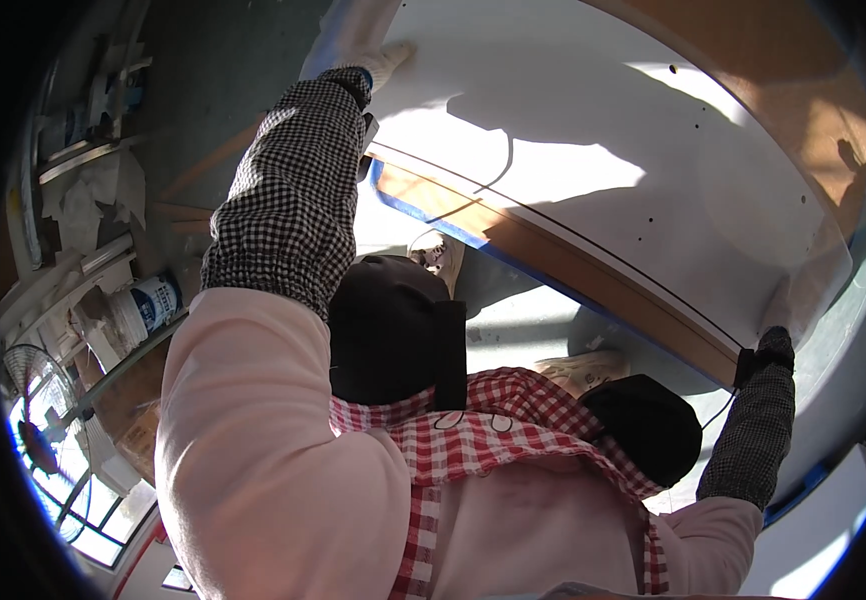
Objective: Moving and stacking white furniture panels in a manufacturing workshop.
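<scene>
A large white panel [573,130] with a curved far edge and a few small dark holes lies in front of me. My left hand [387,64], in a pale glove, rests at the panel's far left end with its fingers stretched out over the surface. At the panel's right end is my right hand [785,308]; it is pale and blurred against the white, and its fingers do not show clearly. A see-through layer, perhaps film, shows beside each hand. Black-and-white checked sleeves cover both forearms. Strong sunlight and shadows fall across the panel.
Brown board [553,240] with blue edging runs along the panel's near side. More brown board [823,110] lies beyond its far edge. At left are a white-and-blue bucket [153,303], scrap strips and a wire-caged fan [41,445]. My shoes [583,370] show below.
</scene>
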The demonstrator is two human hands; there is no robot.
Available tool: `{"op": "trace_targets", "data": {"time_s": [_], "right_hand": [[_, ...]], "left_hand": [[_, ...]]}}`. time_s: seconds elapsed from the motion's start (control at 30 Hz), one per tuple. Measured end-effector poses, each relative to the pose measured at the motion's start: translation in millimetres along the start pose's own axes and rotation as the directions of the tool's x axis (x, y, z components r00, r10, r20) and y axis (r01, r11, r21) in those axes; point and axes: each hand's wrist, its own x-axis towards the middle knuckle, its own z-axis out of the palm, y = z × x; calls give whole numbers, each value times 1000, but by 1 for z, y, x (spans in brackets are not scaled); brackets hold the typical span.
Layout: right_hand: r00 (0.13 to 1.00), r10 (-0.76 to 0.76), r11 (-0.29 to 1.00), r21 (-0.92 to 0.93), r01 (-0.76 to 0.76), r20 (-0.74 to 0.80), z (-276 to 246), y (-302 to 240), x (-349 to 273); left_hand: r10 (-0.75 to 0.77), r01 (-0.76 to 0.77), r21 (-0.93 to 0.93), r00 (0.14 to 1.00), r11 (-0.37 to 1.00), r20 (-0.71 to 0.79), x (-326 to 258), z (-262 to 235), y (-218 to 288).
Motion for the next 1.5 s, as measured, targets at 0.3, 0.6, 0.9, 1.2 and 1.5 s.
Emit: {"op": "trace_targets", "data": {"time_s": [0.3, 0.6, 0.9, 1.2, 1.5], "right_hand": [[995, 34, 990, 131, -47, 99, -16, -24, -35], [994, -31, 944, 322, 63, -105, -10, -67, -89], [976, -61, 953, 280, 119, -207, -3, -105, -64], [981, -47, 966, 241, 93, -188, 18, -99, -53], [984, -103, 983, 137, 123, -147, 20, -78, -55]], "left_hand": [[60, 85, -761, 985, 643, 161, -11, 17, 6], [234, -291, -577, 957, 763, -173, -31, -8, 1], [293, -363, -513, 932, 778, -214, 30, -11, 15], [213, -247, -398, 968, 883, -129, 38, 9, 38], [134, -267, -547, 953, 793, -271, 31, 0, 22]]}}
